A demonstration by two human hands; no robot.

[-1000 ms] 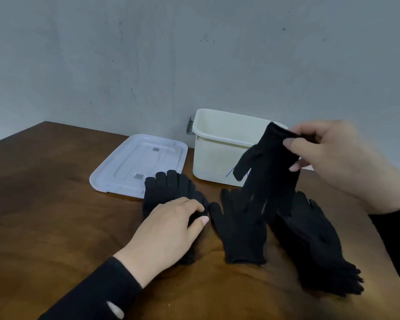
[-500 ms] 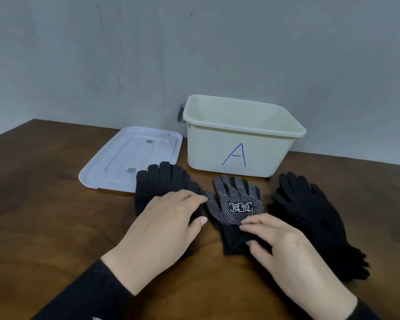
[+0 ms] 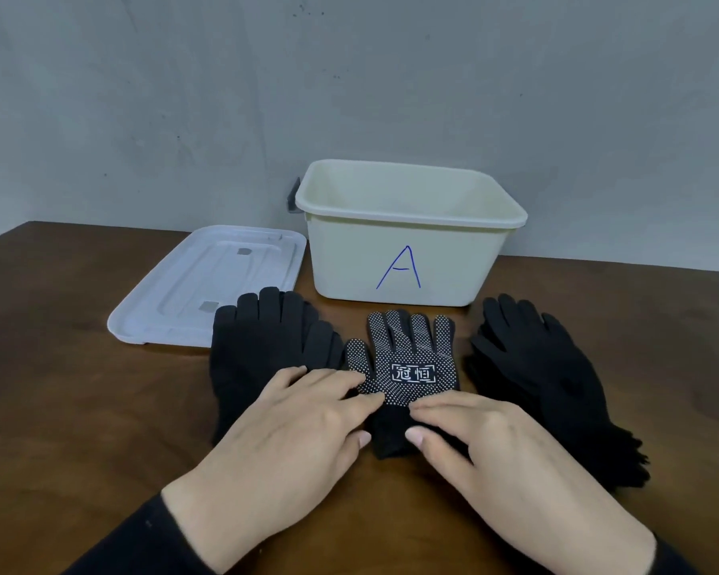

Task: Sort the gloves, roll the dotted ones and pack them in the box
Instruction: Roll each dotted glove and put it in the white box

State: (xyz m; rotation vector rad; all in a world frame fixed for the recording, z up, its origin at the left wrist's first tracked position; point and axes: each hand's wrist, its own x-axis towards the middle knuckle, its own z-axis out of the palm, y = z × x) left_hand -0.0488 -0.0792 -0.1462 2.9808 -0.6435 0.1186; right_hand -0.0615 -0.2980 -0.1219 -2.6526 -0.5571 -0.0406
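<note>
We had laid the black knit glove with white grip dots [image 3: 407,367] flat on the counter just before the cream plastic box marked A [image 3: 407,259], and both our left hand [image 3: 304,433] and right hand [image 3: 490,446] now pressed its cuff with straight fingers, gripping nothing, ready, we judged, to roll.

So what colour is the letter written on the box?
Blue: a hand-drawn "A" on the cream box, seen in the head view.

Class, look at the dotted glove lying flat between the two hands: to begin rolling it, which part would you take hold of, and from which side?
Probably the plain knit cuff of the dotted glove, approached from the near edge. It lies palm up, fingers pointing to the box, cuff nearest the person. The left hand and right hand already rest there, so a two-handed grip can roll it away.
</note>
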